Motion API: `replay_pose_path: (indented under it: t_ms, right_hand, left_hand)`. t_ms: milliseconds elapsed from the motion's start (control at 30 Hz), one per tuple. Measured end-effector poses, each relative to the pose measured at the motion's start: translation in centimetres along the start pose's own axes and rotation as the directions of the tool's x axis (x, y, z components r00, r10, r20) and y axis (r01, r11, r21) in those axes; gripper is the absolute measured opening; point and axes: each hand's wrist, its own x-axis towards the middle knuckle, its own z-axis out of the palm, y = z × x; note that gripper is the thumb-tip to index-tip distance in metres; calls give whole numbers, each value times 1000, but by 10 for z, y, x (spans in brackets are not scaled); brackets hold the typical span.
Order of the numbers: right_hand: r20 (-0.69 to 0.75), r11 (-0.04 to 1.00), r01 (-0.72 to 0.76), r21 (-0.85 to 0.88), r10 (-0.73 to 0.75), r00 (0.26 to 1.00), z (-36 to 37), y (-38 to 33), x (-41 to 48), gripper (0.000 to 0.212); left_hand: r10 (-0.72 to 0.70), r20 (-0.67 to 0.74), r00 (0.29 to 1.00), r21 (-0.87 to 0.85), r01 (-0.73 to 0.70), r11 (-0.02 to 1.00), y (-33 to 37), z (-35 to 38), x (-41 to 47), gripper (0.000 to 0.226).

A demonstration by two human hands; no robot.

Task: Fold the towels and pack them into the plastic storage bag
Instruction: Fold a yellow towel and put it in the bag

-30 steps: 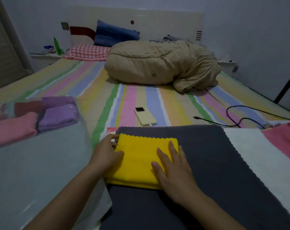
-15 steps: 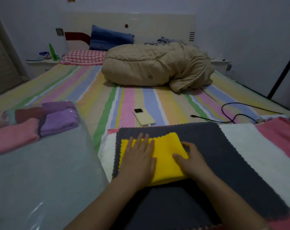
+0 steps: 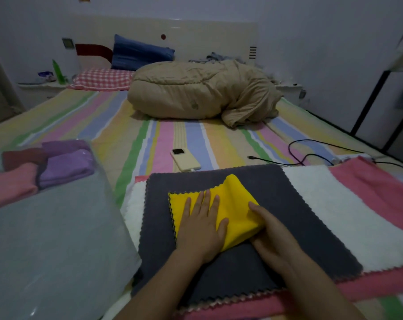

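Note:
A folded yellow towel [image 3: 236, 204] lies on a flat dark grey towel [image 3: 260, 179], which rests on a white towel [image 3: 334, 204] and a pink towel [image 3: 376, 181]. My left hand [image 3: 201, 227] presses flat on the yellow towel's left half, fingers spread. My right hand [image 3: 268, 232] grips the yellow towel's right edge and lifts it, so the right part stands up in a peak. At the left lies the clear plastic storage bag [image 3: 52, 239], with folded purple [image 3: 64, 167], pink [image 3: 11, 183] and dark red [image 3: 20, 155] towels inside its far end.
A cream phone [image 3: 185, 159] lies on the striped sheet [image 3: 163, 139] beyond the towels, and a black cable [image 3: 311, 155] to its right. A bundled tan duvet [image 3: 202, 93] and pillows fill the bed's far end.
My left hand moved from the yellow towel's left edge onto its top. My right hand shifted to the right edge, gripped it and raised it toward the left.

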Motion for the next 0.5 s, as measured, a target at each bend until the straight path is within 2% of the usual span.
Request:
replay_pose_path:
  t_ms: [33,67,100,133,200,233,300,367,400,433,500]
  right_hand:
    - [10,997,79,-21,-78,997,4,7,-2,33]
    - [7,976,185,-116,-186,983,9,13,-4,39]
    - [21,922,300,-244,-304,952,15,18,-6,46]
    - [77,837,410,-364,-411,908,21,22,-7,55]
    - [274,599,595,-537,-543,794,34,30,-10,64]
    - [378,454,652,-607,-557,739,41,34,-11,65]
    - [554,104,695,-712,-525,646,51,46,-12,75]
    - [729,-300,678,-671,-434,530,53,60,-5,75]
    - [768,-418,645,-640,-374,520,54,66,-2,70]
    - [774,-477,611,-632,-348,528,54,70,-1,64]
    - [752,-471,590,-656,-338,565,50,71,3,60]
  left_hand:
    - [4,-45,999,-87,-8,996,-1,-4,1,77]
    - [-28,-99,995,-257,1,966,-2,-10,0,69]
    - [-107,-148,983,-465,27,885,-4,-20,-2,59]
    - [-211,-191,959,-635,43,772,-6,-32,-6,48]
    - [-430,-201,880,-800,106,590,-21,-47,-9,29]
    - [-527,-148,837,-853,162,497,-32,-54,-9,26]
    - [-640,58,767,-916,296,271,-53,-66,-9,29]
    - [-605,282,744,-897,428,108,-69,-73,-11,40]
    - [-566,354,744,-878,473,72,-72,-77,-13,38]
    - [-536,396,746,-861,505,66,-74,-79,-15,38]
    - [-534,414,737,-844,530,78,-76,-79,-20,44]
